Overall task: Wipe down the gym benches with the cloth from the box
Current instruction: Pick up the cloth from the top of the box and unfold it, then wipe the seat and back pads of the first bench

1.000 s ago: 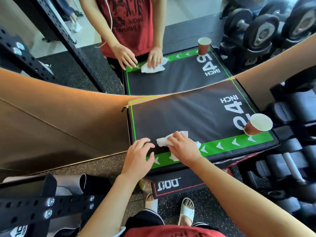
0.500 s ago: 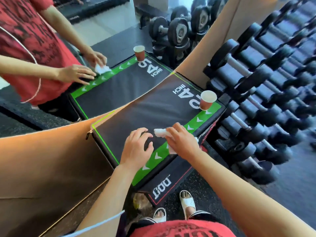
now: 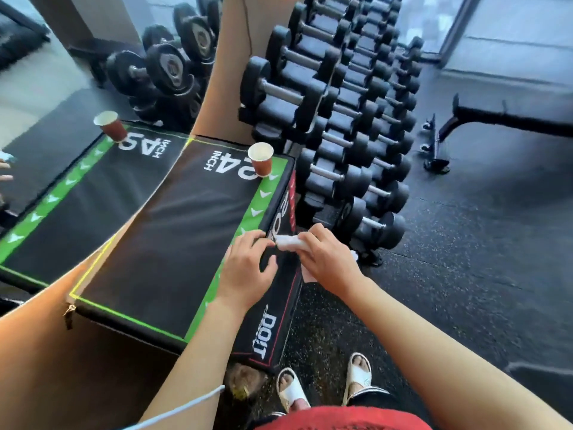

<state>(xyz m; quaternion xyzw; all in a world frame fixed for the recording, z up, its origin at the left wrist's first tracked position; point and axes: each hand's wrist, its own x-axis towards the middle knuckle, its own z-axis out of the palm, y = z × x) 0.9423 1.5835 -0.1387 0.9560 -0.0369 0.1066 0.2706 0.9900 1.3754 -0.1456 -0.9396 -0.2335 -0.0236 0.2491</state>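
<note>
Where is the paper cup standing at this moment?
In the head view, the paper cup stands upright on the far right corner of the padded box, beside the white "24 INCH" print and next to the dumbbell rack.

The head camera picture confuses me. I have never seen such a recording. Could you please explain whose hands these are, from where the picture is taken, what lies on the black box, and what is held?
There is no machine here. A person wears a camera on the head, so you look down at their own two arms.

The left hand rests on the near edge of a padded black gym box with green borders. The right hand holds a white cloth in its fingers, just past the box's corner. On the far corner of the box stands a paper cup.

Left of the box is a mirror, so the second box and cup there are only reflections. To the right stands a dumbbell rack. Below you see the person's feet in white sandals.
</note>
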